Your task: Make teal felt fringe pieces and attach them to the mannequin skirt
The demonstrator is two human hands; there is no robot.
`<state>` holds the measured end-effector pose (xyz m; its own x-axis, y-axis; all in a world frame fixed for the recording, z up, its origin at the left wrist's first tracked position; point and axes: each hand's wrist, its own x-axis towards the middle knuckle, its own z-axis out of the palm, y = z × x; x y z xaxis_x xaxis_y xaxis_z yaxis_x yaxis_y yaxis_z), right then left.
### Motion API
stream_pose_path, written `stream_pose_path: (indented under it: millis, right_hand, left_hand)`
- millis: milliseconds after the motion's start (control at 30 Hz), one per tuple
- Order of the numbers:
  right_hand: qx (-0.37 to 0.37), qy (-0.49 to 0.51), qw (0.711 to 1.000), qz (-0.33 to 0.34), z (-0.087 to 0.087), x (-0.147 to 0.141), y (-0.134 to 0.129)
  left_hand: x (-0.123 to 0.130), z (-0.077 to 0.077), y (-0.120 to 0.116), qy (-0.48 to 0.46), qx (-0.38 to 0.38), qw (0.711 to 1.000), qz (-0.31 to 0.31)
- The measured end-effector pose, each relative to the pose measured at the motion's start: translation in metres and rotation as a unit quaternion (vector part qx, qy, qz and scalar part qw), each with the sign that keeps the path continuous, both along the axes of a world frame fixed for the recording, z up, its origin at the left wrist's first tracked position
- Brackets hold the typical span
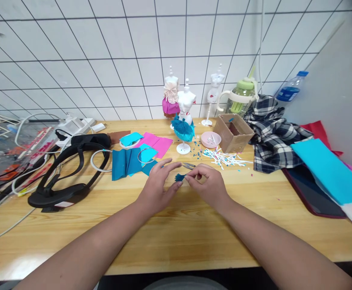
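Note:
A small dark teal fringed paper piece [180, 177] is pinched at its right end between the thumb and finger of my right hand [207, 183]. My left hand [159, 185] is on its other side, fingers apart, with the thumb tip near or against the fringe. Just behind both hands lie small scissors [189, 166]. Farther back stands a white mannequin [186, 100] on a round base, with a ruffled teal skirt [184, 129]. Dark teal paper [126, 163] lies to the left of my left hand.
Behind are two more mannequins [171, 90] [215, 86], a pink bowl [210, 139], white paper strips [224, 157], a cardboard box [233, 133] and a green-lidded jug [244, 92]. A black headset [70, 173] with cables is left; plaid cloth [275, 137] and blue paper [329, 169] are right.

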<state>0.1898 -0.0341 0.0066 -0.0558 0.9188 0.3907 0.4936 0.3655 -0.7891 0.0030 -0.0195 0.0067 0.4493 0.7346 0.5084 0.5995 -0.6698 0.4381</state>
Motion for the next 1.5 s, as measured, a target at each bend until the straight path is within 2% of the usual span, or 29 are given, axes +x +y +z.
stream_pose_path:
  millis: [67,267,467,533,633,700,733,767,833,967,1033,1133,1333,1500]
  right_hand:
    - [0.004,0.014,1.000,-0.012,-0.001,-0.003,-0.001]
    - [0.009,0.053,0.998,0.012,-0.003,-0.006,-0.003]
    - [-0.014,0.094,0.995,0.007,-0.005,-0.010,-0.004]
    - [-0.027,0.085,0.996,0.027,-0.005,-0.007,-0.001]
    - [-0.053,0.033,0.997,0.048,-0.003,0.015,0.011]
    - [-0.052,-0.039,0.998,-0.024,-0.001,0.039,0.022]
    - [-0.040,-0.111,0.991,-0.060,-0.001,0.051,0.027]
    - [-0.033,-0.189,0.978,-0.084,0.000,0.062,0.031]
    - [-0.044,-0.301,0.948,-0.091,-0.001,0.077,0.035]
    - [-0.062,-0.407,0.909,-0.063,-0.005,0.071,0.030]
    - [-0.058,-0.427,0.901,-0.054,-0.007,0.060,0.026]
    - [-0.052,-0.414,0.908,-0.026,-0.006,0.052,0.023]
    - [-0.041,-0.382,0.922,-0.042,-0.004,0.066,0.029]
    - [-0.030,-0.368,0.929,-0.002,-0.008,0.070,0.031]
  left_hand:
    - [0.002,0.001,0.000,0.001,0.005,1.000,0.008]
    - [-0.001,0.003,0.001,0.010,0.067,0.996,0.050]
    - [-0.003,0.008,0.002,-0.005,0.070,0.997,0.041]
    - [-0.004,0.007,0.003,-0.016,0.056,0.998,0.033]
    - [-0.007,0.005,0.007,-0.025,0.036,0.999,0.016]
    - [-0.010,0.003,0.010,-0.035,0.029,0.999,0.005]
    - [-0.011,0.002,0.011,-0.041,0.026,0.999,-0.001]
    - [-0.012,0.002,0.012,-0.045,0.024,0.999,-0.005]
    - [-0.012,0.001,0.013,-0.048,0.016,0.999,-0.011]
    - [-0.009,0.000,0.013,-0.047,-0.006,0.999,-0.021]
    - [-0.009,-0.001,0.013,-0.045,-0.012,0.999,-0.021]
    - [-0.008,-0.001,0.013,-0.044,-0.019,0.999,-0.020]
    - [-0.008,-0.002,0.014,-0.057,-0.033,0.997,-0.029]
    - [-0.008,-0.003,0.013,-0.060,-0.043,0.997,-0.039]
